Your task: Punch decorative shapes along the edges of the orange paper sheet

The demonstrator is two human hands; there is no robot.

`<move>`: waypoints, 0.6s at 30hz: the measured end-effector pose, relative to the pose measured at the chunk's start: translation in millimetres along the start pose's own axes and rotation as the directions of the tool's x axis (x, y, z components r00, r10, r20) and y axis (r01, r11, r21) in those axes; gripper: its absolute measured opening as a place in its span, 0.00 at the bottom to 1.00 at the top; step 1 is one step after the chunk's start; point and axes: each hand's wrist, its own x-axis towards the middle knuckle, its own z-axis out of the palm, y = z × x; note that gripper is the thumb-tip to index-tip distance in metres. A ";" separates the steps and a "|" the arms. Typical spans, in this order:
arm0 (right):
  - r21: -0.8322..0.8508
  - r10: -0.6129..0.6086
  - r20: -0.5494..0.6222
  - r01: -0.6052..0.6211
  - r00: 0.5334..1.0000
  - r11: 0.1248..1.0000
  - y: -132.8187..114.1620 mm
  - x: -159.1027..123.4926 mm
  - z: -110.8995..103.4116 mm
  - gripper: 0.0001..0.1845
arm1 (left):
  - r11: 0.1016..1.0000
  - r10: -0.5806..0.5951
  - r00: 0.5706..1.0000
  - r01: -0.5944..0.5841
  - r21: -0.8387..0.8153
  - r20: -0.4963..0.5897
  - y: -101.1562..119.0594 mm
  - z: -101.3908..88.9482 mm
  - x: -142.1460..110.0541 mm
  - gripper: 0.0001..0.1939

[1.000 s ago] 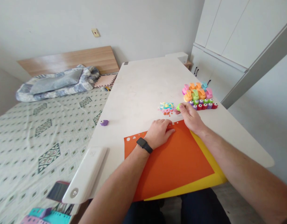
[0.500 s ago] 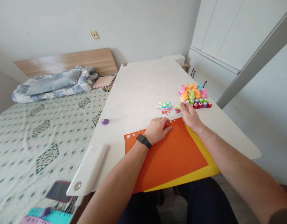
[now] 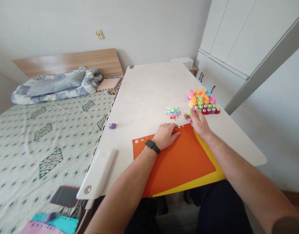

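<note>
An orange paper sheet [image 3: 178,162] with punched holes along its far edge lies on a yellow sheet [image 3: 207,177] on the white table [image 3: 149,87]. My left hand [image 3: 167,135], a black watch at its wrist, lies flat on the orange sheet's far edge, fingers together. My right hand [image 3: 199,122] is closed on a small green punch [image 3: 188,112] just beyond the sheet. Right behind that hand is a cluster of colourful small punches [image 3: 203,100]. A little pile of punched paper bits [image 3: 173,111] sits left of the green punch.
A lone purple punch [image 3: 112,126] sits near the table's left edge. A white oblong device [image 3: 97,174] lies at the near left corner. A bed [image 3: 42,130] adjoins the table on the left, with a phone [image 3: 64,196] on it. White cupboards [image 3: 227,42] stand to the right.
The view has shifted a little. Both hands stay where they were, the left on the orange sheet and the right on the green punch.
</note>
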 end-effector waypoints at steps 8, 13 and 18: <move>0.006 -0.033 -0.003 0.033 0.999 0.999 -5.1 -1.6 0.5 0.25 | 0.999 0.021 1.000 -0.022 0.032 0.009 2.8 -2.3 0.0 0.15; -0.010 -0.025 -0.016 0.024 1.000 1.000 -9.0 -1.9 1.0 0.25 | 1.000 0.006 1.000 -0.006 0.024 0.027 1.8 -1.9 0.4 0.16; -0.010 -0.050 0.008 0.050 0.999 0.999 -8.9 -3.1 1.9 0.24 | 1.000 0.012 1.000 -0.013 0.026 0.024 1.6 -1.1 0.8 0.15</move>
